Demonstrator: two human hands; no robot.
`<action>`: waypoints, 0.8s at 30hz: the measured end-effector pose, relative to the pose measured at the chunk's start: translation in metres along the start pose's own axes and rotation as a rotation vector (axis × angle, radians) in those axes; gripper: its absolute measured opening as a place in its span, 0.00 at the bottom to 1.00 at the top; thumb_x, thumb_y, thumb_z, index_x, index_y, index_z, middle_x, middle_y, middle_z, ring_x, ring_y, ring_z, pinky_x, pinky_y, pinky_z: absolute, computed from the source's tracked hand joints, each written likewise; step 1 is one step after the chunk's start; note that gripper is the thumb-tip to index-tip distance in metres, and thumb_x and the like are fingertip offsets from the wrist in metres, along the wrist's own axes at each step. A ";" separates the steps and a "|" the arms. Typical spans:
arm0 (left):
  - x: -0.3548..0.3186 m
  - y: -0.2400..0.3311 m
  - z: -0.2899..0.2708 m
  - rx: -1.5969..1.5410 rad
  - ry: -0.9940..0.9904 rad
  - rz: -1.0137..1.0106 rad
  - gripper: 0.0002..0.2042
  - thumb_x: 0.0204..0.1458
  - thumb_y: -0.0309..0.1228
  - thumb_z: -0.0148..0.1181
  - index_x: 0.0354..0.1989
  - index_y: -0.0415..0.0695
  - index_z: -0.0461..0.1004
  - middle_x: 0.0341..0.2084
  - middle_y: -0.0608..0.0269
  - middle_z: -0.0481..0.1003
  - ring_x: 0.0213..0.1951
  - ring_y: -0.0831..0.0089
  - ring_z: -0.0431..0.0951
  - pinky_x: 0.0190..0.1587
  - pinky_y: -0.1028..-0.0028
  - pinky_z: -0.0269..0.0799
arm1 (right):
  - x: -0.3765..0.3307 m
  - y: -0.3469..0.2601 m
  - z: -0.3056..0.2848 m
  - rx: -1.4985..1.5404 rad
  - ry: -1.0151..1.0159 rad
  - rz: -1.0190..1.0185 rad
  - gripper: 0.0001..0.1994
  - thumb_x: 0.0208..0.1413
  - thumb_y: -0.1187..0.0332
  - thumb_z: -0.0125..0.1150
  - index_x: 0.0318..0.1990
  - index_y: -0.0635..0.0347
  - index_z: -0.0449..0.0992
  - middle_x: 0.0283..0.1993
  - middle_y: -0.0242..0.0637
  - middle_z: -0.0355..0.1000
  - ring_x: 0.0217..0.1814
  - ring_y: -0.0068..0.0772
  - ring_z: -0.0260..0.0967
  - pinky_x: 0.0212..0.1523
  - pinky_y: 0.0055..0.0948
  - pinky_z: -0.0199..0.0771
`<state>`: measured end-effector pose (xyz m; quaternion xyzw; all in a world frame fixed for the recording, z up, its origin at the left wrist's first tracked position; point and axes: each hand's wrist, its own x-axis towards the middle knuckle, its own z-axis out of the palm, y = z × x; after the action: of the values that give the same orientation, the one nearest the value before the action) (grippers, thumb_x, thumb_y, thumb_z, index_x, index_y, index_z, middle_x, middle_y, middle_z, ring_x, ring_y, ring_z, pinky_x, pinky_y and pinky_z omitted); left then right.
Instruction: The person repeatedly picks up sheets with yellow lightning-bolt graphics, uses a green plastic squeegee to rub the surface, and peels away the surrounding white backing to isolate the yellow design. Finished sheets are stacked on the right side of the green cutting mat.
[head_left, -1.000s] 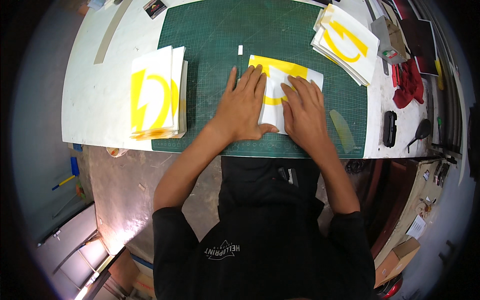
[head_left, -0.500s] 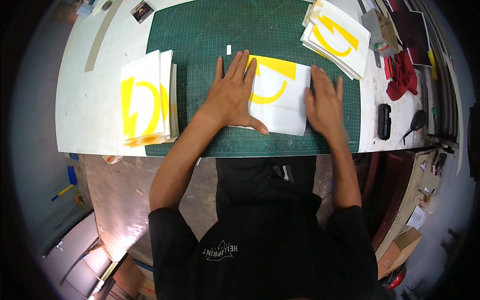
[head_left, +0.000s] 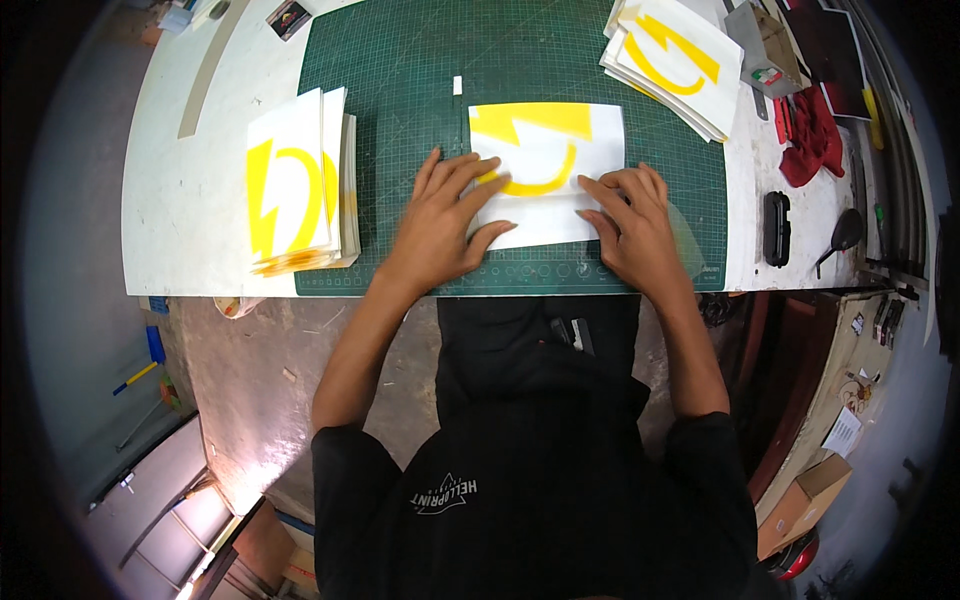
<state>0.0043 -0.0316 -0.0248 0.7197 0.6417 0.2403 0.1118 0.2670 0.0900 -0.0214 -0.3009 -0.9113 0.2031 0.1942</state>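
A white sheet of paper [head_left: 545, 220] printed with yellow shapes lies in front of me on a green cutting mat [head_left: 390, 60]. A crease or fold line runs across its lower part. My left hand [head_left: 440, 215] rests at the sheet's left side, fingers spread over the yellow print and thumb near the lower edge. At the right side, my right hand [head_left: 635, 225] touches the sheet with bent fingers and thumb apart. Whether either hand pinches the paper's edge underneath is hidden.
Stacks of similar printed sheets stand left [head_left: 290, 190] and far right [head_left: 670, 60]. A small white piece [head_left: 458, 86] lies beyond the sheet. On the right are a grey box [head_left: 765, 50], a red cloth [head_left: 812, 140], a black case [head_left: 777, 228] and a black spoon-shaped tool [head_left: 846, 230].
My left hand has come off its flat press and moved lower left. My right hand has shifted inward onto the sheet. The sheet lies straighter, with its lower part creased.
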 end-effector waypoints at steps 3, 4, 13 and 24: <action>-0.006 0.008 0.013 -0.012 0.149 0.046 0.20 0.49 0.26 0.74 0.53 0.46 0.83 0.61 0.58 0.78 0.69 0.57 0.70 0.75 0.45 0.55 | -0.006 0.007 0.002 -0.044 0.018 -0.097 0.20 0.51 0.79 0.73 0.53 0.61 0.83 0.55 0.42 0.78 0.65 0.45 0.72 0.77 0.58 0.58; -0.010 0.013 0.017 0.039 0.215 0.066 0.20 0.45 0.19 0.73 0.49 0.45 0.84 0.61 0.59 0.78 0.67 0.57 0.72 0.72 0.46 0.61 | -0.010 0.009 0.003 -0.068 0.034 -0.138 0.19 0.50 0.79 0.73 0.52 0.61 0.84 0.56 0.42 0.79 0.66 0.45 0.73 0.76 0.58 0.60; -0.051 0.042 0.041 0.043 0.142 0.018 0.25 0.53 0.27 0.74 0.61 0.40 0.78 0.67 0.52 0.74 0.71 0.51 0.70 0.72 0.49 0.67 | -0.051 -0.009 0.015 -0.049 0.064 -0.160 0.18 0.57 0.73 0.73 0.55 0.61 0.83 0.67 0.41 0.76 0.75 0.47 0.68 0.74 0.54 0.69; -0.050 0.040 0.041 0.070 0.111 -0.008 0.24 0.59 0.30 0.69 0.64 0.41 0.77 0.69 0.53 0.72 0.73 0.51 0.67 0.73 0.49 0.65 | -0.053 -0.006 0.017 -0.072 0.053 -0.142 0.18 0.59 0.70 0.72 0.57 0.60 0.83 0.68 0.42 0.76 0.76 0.47 0.67 0.76 0.54 0.65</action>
<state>0.0563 -0.0809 -0.0511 0.7061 0.6579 0.2568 0.0521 0.2951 0.0479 -0.0448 -0.2477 -0.9315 0.1481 0.2213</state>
